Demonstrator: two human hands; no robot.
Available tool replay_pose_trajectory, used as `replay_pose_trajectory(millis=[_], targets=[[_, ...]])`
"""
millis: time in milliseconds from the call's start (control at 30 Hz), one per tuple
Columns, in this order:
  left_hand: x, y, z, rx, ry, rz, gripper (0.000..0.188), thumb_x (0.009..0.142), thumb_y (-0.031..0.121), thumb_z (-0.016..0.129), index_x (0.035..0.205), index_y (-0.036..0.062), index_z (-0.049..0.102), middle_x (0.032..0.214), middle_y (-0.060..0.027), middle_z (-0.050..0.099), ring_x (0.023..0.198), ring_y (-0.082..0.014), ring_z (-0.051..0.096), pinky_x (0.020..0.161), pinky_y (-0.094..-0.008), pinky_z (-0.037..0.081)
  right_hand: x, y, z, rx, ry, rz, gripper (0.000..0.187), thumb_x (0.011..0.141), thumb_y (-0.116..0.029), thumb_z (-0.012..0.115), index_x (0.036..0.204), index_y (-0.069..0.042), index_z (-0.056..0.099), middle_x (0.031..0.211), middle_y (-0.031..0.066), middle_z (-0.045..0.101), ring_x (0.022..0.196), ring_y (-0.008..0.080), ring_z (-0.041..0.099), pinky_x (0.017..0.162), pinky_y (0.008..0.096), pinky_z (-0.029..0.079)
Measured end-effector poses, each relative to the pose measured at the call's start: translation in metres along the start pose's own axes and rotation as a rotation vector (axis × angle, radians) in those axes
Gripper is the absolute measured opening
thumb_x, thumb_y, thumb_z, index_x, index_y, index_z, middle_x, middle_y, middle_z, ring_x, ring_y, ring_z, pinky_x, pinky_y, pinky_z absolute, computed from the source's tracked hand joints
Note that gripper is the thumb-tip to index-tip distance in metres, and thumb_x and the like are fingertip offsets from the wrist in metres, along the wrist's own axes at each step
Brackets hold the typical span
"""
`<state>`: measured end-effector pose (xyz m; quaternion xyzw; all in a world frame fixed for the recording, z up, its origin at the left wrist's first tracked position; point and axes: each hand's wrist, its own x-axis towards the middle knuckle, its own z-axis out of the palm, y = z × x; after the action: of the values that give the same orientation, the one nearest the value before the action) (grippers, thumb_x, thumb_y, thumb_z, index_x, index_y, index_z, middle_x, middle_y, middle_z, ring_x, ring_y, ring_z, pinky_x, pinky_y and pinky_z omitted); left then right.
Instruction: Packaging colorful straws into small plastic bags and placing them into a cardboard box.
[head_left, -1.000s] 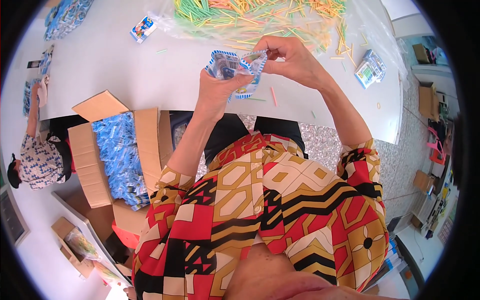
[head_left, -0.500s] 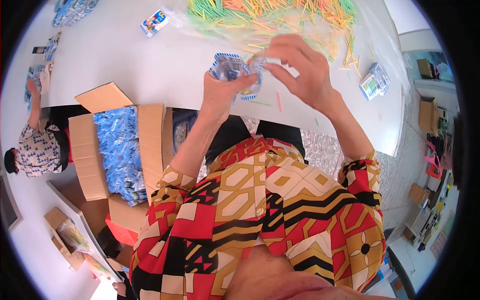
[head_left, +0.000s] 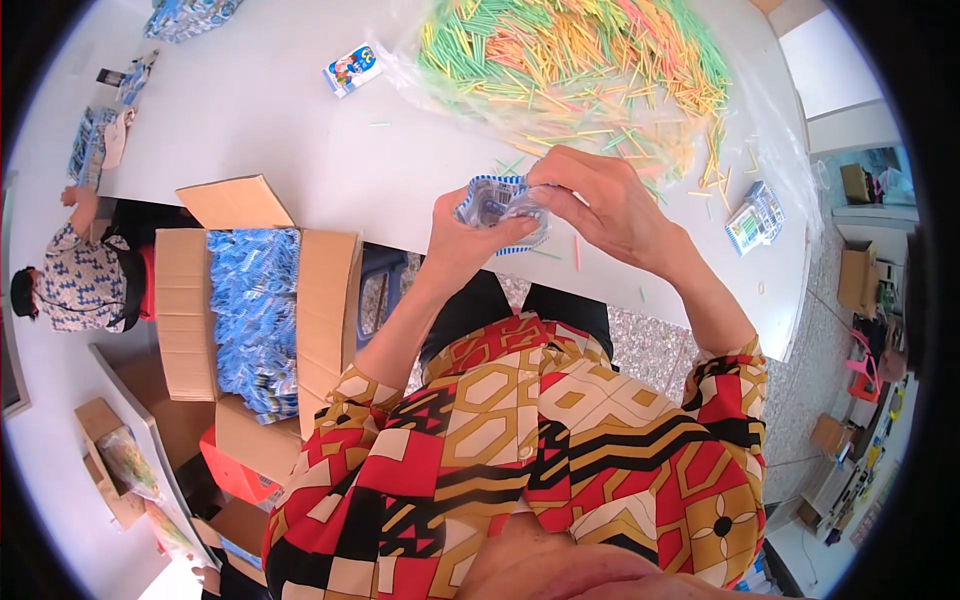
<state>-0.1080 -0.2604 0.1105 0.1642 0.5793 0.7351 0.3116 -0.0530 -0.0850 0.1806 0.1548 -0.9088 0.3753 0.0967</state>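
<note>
Just packet point(head_left: 497, 203) between both hands

A white table point(head_left: 300, 150) bears a clear bag of coloured sticks point(head_left: 580, 60) and small packets point(head_left: 352, 68).

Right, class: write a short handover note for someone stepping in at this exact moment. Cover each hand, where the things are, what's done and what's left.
Left hand: holds the small blue-edged packet from below, above the table's near edge.
Right hand: fingers pinch the packet's top.
Things: heap of coloured sticks on clear plastic just beyond the hands; loose packets lie on the table; open cardboard box of blue packets to the left.
Done: box partly filled.
Left: packet in hand not yet in the box; big stick heap remains.
</note>
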Motion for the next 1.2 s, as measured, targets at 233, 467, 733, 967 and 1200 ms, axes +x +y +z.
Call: replay_pose_trajectory(millis=[233,467,733,967,1200], targets=[[-0.003,-0.007,-0.011,0.001,0.17,0.07,0.021,0.073,0.006,0.075,0.09,0.0002,0.064,0.085,-0.0035,0.065,0.074,-0.008,0.059,0.068,-0.0228,0.048,0.026,0.01,0.012,0.173,-0.04,-0.057,0.008,0.084,-0.008,0.059,0.087,-0.001,0.059,0.079,0.0066,0.059,0.067,0.0186,0.055,0.059,0.0281,0.044],[-0.006,-0.005,-0.017,-0.133,0.308,0.061,0.027,0.071,0.003,0.075,0.094,-0.0018,0.062,0.088,-0.0066,0.066,0.076,-0.0111,0.062,0.072,-0.0248,0.05,0.096,0.115,0.037,0.166,0.251,0.183,0.013,0.084,-0.014,0.057,0.086,-0.002,0.061,0.073,0.0035,0.059,0.061,0.0117,0.053,0.057,0.0254,0.044],[-0.006,-0.008,-0.017,-0.216,0.343,0.036,0.028,0.069,0.001,0.076,0.093,-0.0009,0.063,0.087,-0.0066,0.066,0.076,-0.0113,0.062,0.073,-0.0259,0.05,0.151,0.167,0.08,-0.563,0.18,0.209,0.028,0.081,-0.028,0.059,0.078,0.0,0.058,0.075,0.0151,0.062,0.068,0.0304,0.061,0.062,0.0399,0.049],[-0.006,-0.005,-0.014,-0.255,0.315,0.046,0.027,0.069,0.001,0.076,0.093,-0.0011,0.063,0.087,-0.0068,0.066,0.076,-0.0116,0.062,0.073,-0.0258,0.051,0.179,0.187,0.102,-0.622,0.063,0.447,0.022,0.085,-0.014,0.046,0.088,0.002,0.062,0.09,0.0211,0.062,0.085,0.0333,0.062,0.074,0.0427,0.048],[-0.008,-0.005,-0.011,-0.227,0.302,0.026,0.028,0.069,0.004,0.077,0.093,-0.0019,0.063,0.087,-0.0067,0.066,0.076,-0.0113,0.062,0.073,-0.0258,0.051,0.178,0.208,0.122,-0.646,0.295,0.321,0.013,0.075,-0.008,0.047,0.072,-0.001,0.058,0.07,0.0188,0.059,0.064,0.0351,0.06,0.058,0.0477,0.047]])
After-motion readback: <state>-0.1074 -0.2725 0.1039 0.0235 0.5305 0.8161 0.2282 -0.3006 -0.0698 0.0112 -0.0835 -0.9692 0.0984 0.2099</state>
